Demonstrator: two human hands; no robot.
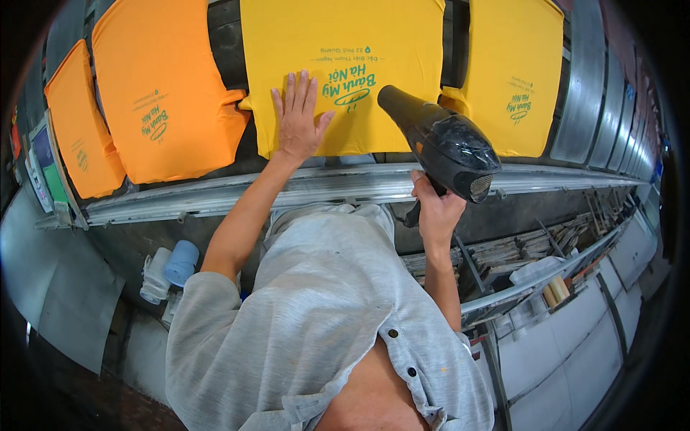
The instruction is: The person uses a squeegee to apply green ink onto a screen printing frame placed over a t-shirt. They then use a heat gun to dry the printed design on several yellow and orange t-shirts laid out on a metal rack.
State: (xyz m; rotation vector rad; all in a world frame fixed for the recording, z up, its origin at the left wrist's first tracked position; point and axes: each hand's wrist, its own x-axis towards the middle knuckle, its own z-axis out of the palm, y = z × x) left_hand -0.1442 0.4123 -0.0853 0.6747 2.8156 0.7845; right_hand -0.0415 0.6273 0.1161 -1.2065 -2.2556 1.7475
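A yellow T-shirt (287,36) with a green print lies stretched flat in front of me. My left hand (300,118) rests on it just left of the print, palm down with the fingers stretched out. In my right hand (438,212) is a black hair dryer (453,136), held by its handle. Its nozzle points up and left over the shirt, close to the right edge of the print. My fingers hide most of the handle.
Further printed shirts lie alongside: an orange shirt (158,72) and a smaller-looking orange one (83,122) at left, a yellow one (514,72) at right. A metal rail (359,185) runs between them and me. Bare metal boards (586,93) continue rightward. Blue and white rolls (182,262) stand lower left.
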